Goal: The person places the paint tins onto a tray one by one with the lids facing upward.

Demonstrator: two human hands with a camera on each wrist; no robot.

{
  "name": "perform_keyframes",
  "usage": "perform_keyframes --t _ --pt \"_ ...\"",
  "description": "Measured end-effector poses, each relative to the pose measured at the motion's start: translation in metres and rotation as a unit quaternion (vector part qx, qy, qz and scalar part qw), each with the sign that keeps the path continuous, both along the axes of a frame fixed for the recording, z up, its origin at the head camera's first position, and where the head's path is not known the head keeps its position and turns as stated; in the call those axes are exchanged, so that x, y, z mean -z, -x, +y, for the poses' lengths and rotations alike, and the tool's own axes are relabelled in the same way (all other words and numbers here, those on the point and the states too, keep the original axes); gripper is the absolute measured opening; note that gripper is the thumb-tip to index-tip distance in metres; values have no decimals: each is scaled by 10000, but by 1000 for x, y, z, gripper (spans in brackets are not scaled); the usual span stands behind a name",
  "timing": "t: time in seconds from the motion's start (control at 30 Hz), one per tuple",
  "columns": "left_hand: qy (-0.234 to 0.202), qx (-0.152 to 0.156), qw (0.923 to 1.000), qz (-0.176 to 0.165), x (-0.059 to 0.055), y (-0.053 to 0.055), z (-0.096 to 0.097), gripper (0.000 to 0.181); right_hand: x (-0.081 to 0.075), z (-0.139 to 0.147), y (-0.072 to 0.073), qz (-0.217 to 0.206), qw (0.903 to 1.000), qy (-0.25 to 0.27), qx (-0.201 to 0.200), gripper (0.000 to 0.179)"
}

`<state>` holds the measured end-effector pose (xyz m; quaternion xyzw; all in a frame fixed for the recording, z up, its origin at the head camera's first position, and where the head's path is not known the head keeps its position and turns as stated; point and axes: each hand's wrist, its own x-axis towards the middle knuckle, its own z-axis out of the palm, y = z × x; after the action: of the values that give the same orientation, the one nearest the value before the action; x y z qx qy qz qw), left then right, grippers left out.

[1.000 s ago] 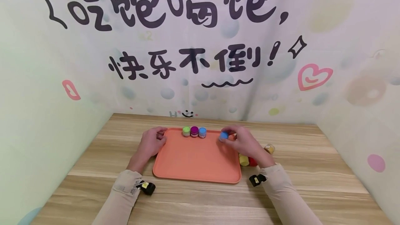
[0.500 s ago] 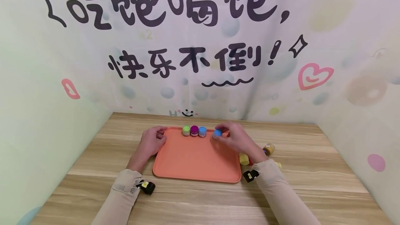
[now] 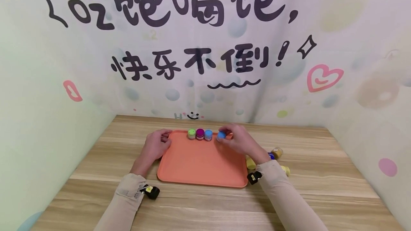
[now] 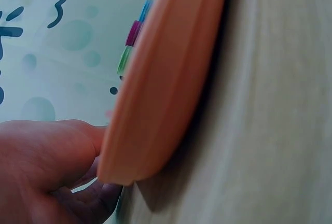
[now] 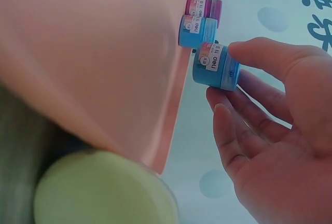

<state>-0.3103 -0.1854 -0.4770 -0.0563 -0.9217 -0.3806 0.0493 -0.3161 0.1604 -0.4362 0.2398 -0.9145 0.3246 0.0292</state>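
An orange tray (image 3: 199, 163) lies on the wooden table. My left hand (image 3: 156, 144) grips its far left corner, with the thumb at the rim (image 4: 116, 130) and the other fingers curled lower down. At the tray's far edge stand a green-lidded paint jar (image 3: 191, 134), a purple one (image 3: 200, 134) and a light blue one (image 3: 208, 135), side by side in a row. My right hand (image 3: 242, 141) pinches a second blue paint jar (image 5: 210, 66) between thumb and fingers, a small gap to the right of that row. Its label faces the right wrist camera.
Right of the tray, partly behind my right forearm, lie more jars: a yellow one (image 3: 250, 163), a dark blue one (image 3: 271, 156), a brownish one (image 3: 277, 152) and a pale yellow one (image 3: 285, 170). A printed cloth backdrop (image 3: 154, 95) rises behind the table.
My right hand has moved left along the tray's far edge with the blue paint jar, closer to the row. My left hand keeps its grip on the tray.
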Motion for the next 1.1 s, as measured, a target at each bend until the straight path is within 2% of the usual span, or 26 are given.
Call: perform_keyframes --t 0.67,1.1 --pt "-54 14 10000 11 -1 -1 0 39 5 -8 14 -364 9989 -285 94 39" --pt "-78 6 10000 8 -1 -1 -1 38 8 -14 18 -426 9984 -325 181 33"
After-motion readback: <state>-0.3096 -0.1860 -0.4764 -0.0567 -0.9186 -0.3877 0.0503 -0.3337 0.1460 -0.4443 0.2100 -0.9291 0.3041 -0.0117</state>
